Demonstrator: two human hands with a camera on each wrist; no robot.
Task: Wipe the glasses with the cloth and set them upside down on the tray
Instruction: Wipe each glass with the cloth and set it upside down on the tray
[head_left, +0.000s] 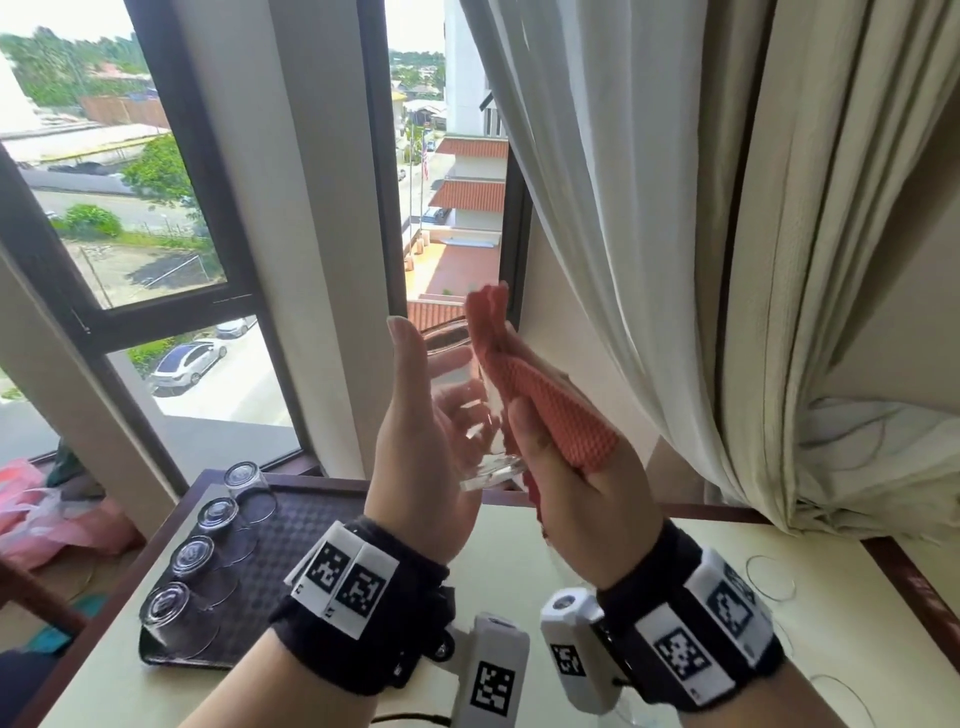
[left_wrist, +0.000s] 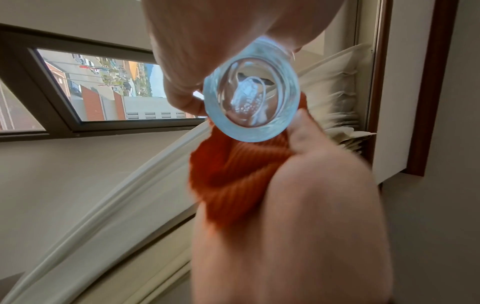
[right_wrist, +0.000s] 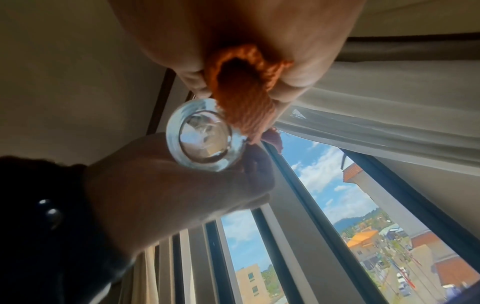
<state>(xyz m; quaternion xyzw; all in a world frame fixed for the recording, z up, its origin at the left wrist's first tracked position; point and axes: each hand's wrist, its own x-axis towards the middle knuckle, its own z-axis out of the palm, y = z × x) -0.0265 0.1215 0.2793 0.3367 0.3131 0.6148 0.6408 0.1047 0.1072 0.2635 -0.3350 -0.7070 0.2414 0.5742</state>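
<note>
Nothing to read here, no words, brands or numbers on anything in view. The only printed marks are black-and-white square code tags (head_left: 343, 578) on the left wristband, more on the right wristband (head_left: 680, 656), and one each on the two white wrist cameras (head_left: 492, 692), patterns only, no legible characters. Both wrist views carry no lettering either

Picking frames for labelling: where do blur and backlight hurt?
Head view: sharp, bright window, edges bowed. Left wrist view: right hand and orange waffle cloth motion-blurred, clear drinking glass base crisp. Right wrist view: left hand backlit, dark.
</note>
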